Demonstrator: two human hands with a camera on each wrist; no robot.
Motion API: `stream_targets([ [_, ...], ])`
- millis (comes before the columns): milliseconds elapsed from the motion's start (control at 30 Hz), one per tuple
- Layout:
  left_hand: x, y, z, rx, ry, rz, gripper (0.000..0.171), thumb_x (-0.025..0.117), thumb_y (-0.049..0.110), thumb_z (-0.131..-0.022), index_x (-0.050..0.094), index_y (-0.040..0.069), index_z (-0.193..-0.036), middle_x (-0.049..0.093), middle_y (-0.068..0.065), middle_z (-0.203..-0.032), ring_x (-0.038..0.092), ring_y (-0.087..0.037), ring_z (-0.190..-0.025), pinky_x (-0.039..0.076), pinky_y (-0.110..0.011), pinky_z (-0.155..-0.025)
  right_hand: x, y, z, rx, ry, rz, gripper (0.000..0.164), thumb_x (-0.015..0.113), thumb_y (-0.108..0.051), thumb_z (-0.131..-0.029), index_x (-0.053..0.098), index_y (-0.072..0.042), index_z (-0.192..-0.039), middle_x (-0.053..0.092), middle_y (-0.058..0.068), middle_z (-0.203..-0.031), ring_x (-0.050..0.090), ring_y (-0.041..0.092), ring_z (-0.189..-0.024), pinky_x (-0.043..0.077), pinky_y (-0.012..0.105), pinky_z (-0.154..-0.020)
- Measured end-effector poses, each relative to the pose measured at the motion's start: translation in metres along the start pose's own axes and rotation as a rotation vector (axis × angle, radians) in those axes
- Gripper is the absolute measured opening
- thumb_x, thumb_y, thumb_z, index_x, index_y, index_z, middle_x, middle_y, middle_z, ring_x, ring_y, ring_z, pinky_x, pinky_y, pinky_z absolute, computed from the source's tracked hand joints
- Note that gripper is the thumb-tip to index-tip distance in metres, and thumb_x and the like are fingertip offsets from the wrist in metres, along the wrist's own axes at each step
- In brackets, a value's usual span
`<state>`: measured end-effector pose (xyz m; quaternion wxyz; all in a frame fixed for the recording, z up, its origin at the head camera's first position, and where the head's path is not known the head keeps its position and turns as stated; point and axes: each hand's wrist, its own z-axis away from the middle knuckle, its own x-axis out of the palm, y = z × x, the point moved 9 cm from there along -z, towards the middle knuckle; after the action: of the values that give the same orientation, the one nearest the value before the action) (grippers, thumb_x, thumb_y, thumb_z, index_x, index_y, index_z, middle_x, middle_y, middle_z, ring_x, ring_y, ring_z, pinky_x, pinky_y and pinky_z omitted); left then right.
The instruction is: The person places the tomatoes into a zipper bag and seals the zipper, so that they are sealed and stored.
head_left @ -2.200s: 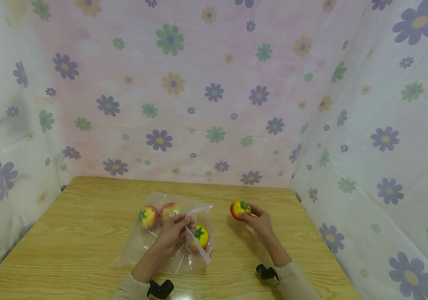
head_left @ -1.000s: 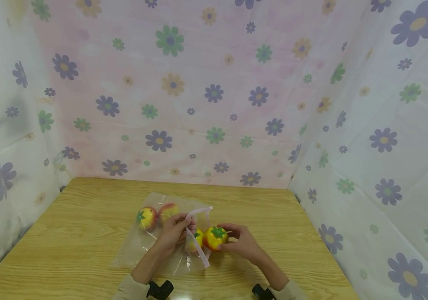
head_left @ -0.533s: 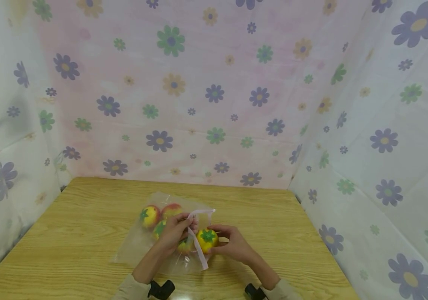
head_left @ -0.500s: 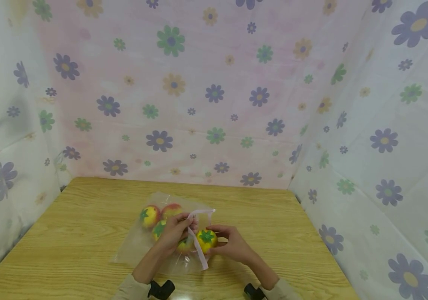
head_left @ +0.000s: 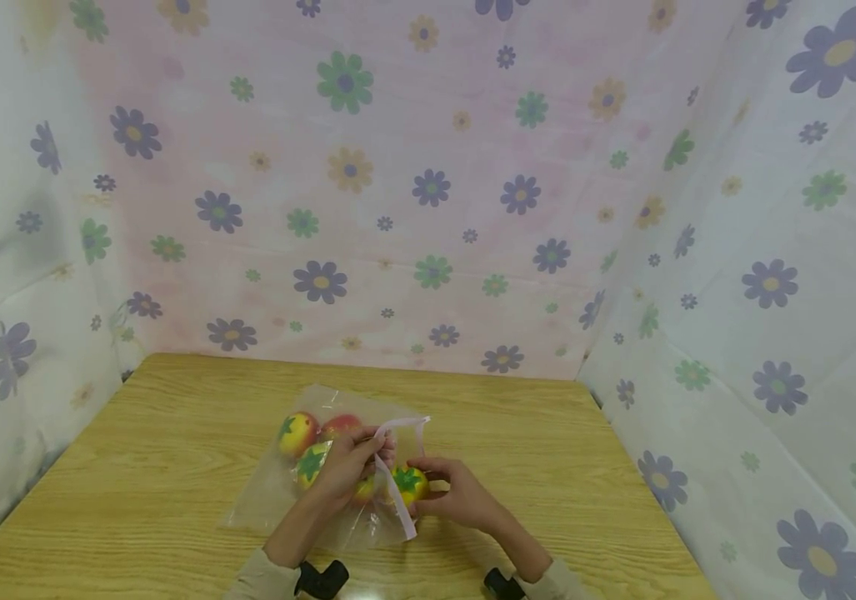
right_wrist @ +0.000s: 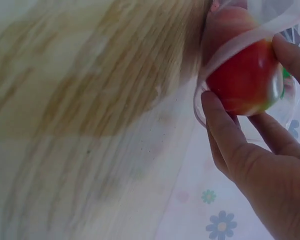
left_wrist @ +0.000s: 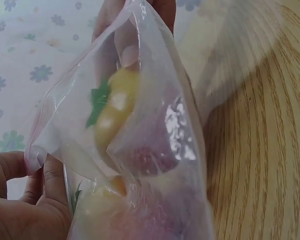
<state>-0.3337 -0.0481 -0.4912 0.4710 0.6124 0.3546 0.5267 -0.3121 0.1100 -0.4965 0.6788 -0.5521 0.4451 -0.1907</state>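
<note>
A clear plastic bag (head_left: 266,504) with a pink-edged mouth lies on the table, its opening toward the right. My left hand (head_left: 341,475) pinches the bag's upper rim and holds the mouth apart; in the left wrist view the left hand (left_wrist: 27,215) has thumb and fingers on that edge. With its fingers, my right hand (head_left: 461,497) grips a tomato-like red-and-yellow fruit (head_left: 412,483) with a green leafy cap. In the right wrist view the fruit (right_wrist: 245,75) is partly behind the bag's pink rim, in the mouth. Several similar fruits (head_left: 297,435) lie inside, partly hidden by my left hand.
The wooden table (head_left: 533,433) extends around the bag on all sides. Flower-printed cloth (head_left: 428,225) hangs behind it and along both sides. A dark device (head_left: 322,579) is strapped at each wrist.
My right hand has carried the fruit from the right, leftward into the bag's mouth. A fruit near the mouth has shifted deeper into the bag. My left hand has kept its hold.
</note>
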Motion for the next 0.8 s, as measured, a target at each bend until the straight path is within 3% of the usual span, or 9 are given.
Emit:
stream_targets([
  [267,-0.0025,-0.0002,-0.0001,-0.019,0.033,-0.012,0.032,0.055,0.012,-0.106,0.058,-0.015,-0.123,0.07,-0.003,-0.092,0.068,-0.01,-0.082,0.059,-0.021,-0.075,0.0007,0.0008,0.0053,0.014,-0.079,0.053,0.054,0.071,-0.018,-0.098,0.052,-0.004,-0.146,0.055,0.015,-0.145,0.058,0.031,-0.123,0.054,0.024,-0.092],
  [533,-0.0034,-0.0027,0.0,-0.016,0.04,-0.018,0.032,0.057,0.013,-0.105,0.059,-0.014,-0.123,0.071,-0.003,-0.091,0.069,-0.009,-0.081,0.058,-0.02,-0.073,0.0002,0.0016,0.0059,-0.01,-0.025,0.028,0.053,0.074,-0.012,-0.094,0.055,0.003,-0.141,0.057,0.021,-0.142,0.061,0.036,-0.119,0.056,0.026,-0.091],
  [800,-0.0019,-0.0034,-0.0009,-0.011,0.052,-0.026,0.027,0.057,0.012,-0.105,0.063,-0.011,-0.118,0.071,-0.003,-0.092,0.069,-0.012,-0.082,0.06,-0.024,-0.076,0.0078,-0.0035,-0.0014,-0.069,0.0,0.061,0.047,0.074,-0.011,-0.094,0.059,-0.001,-0.138,0.06,0.02,-0.139,0.063,0.036,-0.116,0.058,0.031,-0.092],
])
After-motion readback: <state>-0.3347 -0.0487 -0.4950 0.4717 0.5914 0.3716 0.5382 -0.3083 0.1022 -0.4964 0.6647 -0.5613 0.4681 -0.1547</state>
